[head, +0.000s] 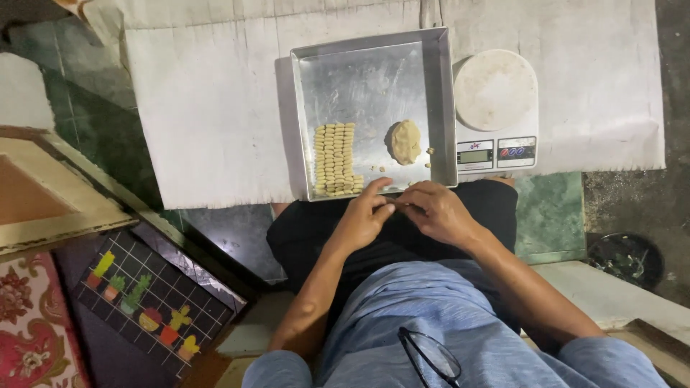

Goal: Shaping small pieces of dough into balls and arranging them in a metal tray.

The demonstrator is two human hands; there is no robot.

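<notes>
the left hand (pixel 363 215) and the right hand (pixel 435 210) are meeting fingertip to fingertip just off the near edge of the metal tray (pixel 374 72), fingers curling inward and pinching what looks like a tiny piece of dough between them, though the piece itself is too small to make out. in the tray, rows of small dough pieces (pixel 335 159) are lining up near the near left corner, and a dough lump (pixel 405 141) is sitting toward the right wall, apart from the rows. the far half of the tray is lying bare. a kitchen scale (pixel 496 108) is standing against the tray's right side on the white paper (pixel 208 108).
</notes>
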